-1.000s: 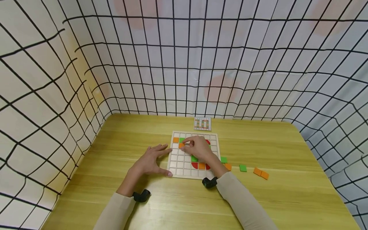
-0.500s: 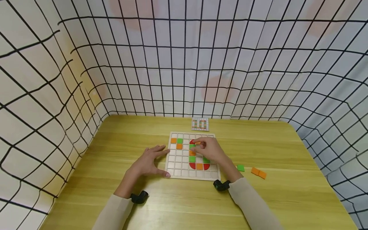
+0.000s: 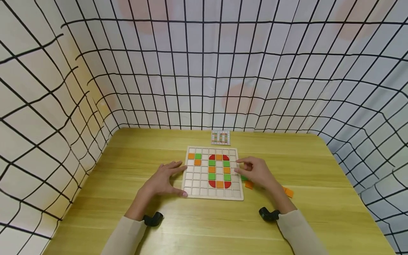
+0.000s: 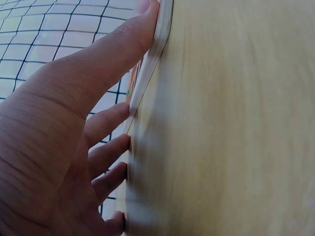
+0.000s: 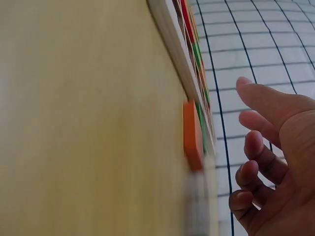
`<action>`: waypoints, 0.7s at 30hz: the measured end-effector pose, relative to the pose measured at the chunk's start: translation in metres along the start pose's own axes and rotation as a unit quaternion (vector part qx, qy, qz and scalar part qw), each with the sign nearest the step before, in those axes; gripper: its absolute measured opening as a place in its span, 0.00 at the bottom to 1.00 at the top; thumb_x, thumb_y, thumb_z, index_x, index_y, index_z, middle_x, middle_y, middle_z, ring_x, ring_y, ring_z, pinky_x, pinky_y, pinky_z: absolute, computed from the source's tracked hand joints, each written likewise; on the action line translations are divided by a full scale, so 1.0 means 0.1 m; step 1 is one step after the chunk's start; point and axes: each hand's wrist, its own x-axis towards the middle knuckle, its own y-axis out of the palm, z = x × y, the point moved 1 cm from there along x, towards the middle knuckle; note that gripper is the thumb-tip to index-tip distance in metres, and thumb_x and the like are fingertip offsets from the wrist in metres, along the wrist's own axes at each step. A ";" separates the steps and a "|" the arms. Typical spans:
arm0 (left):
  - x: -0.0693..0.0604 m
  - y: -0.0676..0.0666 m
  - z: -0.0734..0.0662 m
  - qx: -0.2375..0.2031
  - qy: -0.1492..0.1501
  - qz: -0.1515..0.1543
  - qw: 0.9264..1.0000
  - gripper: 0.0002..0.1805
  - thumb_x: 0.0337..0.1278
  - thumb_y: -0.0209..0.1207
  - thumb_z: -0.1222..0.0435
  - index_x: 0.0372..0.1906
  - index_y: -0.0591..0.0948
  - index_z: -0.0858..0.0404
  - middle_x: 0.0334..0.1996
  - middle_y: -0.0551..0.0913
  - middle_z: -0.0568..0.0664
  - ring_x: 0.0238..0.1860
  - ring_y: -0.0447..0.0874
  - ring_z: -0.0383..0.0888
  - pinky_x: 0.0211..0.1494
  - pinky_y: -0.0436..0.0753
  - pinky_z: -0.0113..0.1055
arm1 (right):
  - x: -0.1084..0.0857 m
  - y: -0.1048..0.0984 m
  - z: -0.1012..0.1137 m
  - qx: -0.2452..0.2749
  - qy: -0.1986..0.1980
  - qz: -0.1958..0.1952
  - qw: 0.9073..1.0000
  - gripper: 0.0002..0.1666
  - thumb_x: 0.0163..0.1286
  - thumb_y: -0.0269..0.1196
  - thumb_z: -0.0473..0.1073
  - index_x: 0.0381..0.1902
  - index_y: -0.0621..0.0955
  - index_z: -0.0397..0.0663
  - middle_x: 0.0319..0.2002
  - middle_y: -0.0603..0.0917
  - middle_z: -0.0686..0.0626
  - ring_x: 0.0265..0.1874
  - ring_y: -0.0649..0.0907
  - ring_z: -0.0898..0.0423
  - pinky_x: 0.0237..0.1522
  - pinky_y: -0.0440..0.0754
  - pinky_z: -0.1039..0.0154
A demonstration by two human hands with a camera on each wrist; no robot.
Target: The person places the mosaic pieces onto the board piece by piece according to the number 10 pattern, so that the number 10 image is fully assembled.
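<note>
A pale gridded board (image 3: 197,179) lies on the table, bearing a ring of red, green and orange tiles and three square tiles near its upper left. My left hand (image 3: 162,180) rests at the board's left edge with fingers spread; its thumb (image 4: 128,39) touches the side in the left wrist view. Over the right edge, my right hand (image 3: 257,173) hovers with thumb and forefinger apart and nothing between them. The right wrist view shows its other fingers loosely bent. Below that hand lie a loose orange tile (image 3: 249,185) and a partly hidden green tile (image 3: 243,178).
A small printed pattern card (image 3: 220,137) lies behind the board. Farther right are more orange tiles (image 3: 288,192), partly covered by the right forearm. Black-gridded white sheeting (image 3: 204,71) rises at the table's back and sides.
My right hand has moved from the board's upper left across the ring to the right edge, uncovering the tiles. The left hand keeps its place at the board. The view has shifted slightly.
</note>
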 end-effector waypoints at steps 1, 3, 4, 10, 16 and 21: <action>0.00 0.00 0.00 0.000 0.001 -0.001 1.000 0.60 0.31 0.77 0.31 0.76 0.71 0.47 0.80 0.62 0.52 0.82 0.53 0.59 0.83 0.45 0.66 | -0.04 -0.04 -0.03 -0.004 -0.001 0.002 1.000 0.21 0.66 0.73 0.55 0.52 0.88 0.51 0.27 0.77 0.52 0.26 0.73 0.56 0.32 0.70 0.65; -0.01 0.01 0.00 0.000 0.002 -0.002 1.000 0.60 0.31 0.77 0.31 0.76 0.71 0.47 0.80 0.63 0.52 0.82 0.54 0.59 0.83 0.45 0.67 | -0.12 -0.11 -0.10 -0.015 -0.005 0.003 1.000 0.22 0.66 0.74 0.55 0.52 0.88 0.51 0.28 0.78 0.53 0.26 0.73 0.57 0.31 0.70 0.65; -0.01 0.01 0.00 0.001 0.002 -0.003 1.000 0.60 0.31 0.77 0.31 0.76 0.71 0.48 0.80 0.63 0.52 0.82 0.54 0.59 0.82 0.45 0.67 | -0.16 -0.14 -0.14 -0.018 -0.006 0.004 1.000 0.22 0.66 0.74 0.55 0.53 0.88 0.51 0.28 0.78 0.53 0.26 0.73 0.57 0.31 0.70 0.66; 0.00 0.01 -0.01 -0.001 0.007 -0.005 1.000 0.59 0.32 0.77 0.32 0.76 0.71 0.47 0.80 0.63 0.52 0.82 0.54 0.59 0.83 0.45 0.67 | -0.39 -0.39 -0.34 -0.035 -0.007 0.010 0.999 0.23 0.65 0.74 0.55 0.53 0.88 0.50 0.29 0.78 0.55 0.26 0.73 0.59 0.30 0.71 0.66; 0.00 0.01 -0.01 -0.003 0.008 -0.001 1.000 0.60 0.32 0.77 0.32 0.77 0.71 0.47 0.80 0.62 0.52 0.82 0.54 0.58 0.83 0.45 0.66 | -0.54 -0.56 -0.55 -0.045 -0.011 0.025 0.999 0.21 0.64 0.75 0.55 0.51 0.88 0.52 0.28 0.79 0.57 0.25 0.73 0.61 0.29 0.72 0.67; -0.01 0.01 -0.01 -0.011 0.003 -0.002 1.000 0.60 0.32 0.77 0.32 0.76 0.71 0.48 0.80 0.62 0.52 0.82 0.54 0.59 0.83 0.45 0.67 | -0.58 -0.60 -0.61 -0.052 -0.005 0.023 0.998 0.18 0.65 0.74 0.53 0.49 0.89 0.53 0.28 0.79 0.56 0.25 0.73 0.61 0.28 0.72 0.67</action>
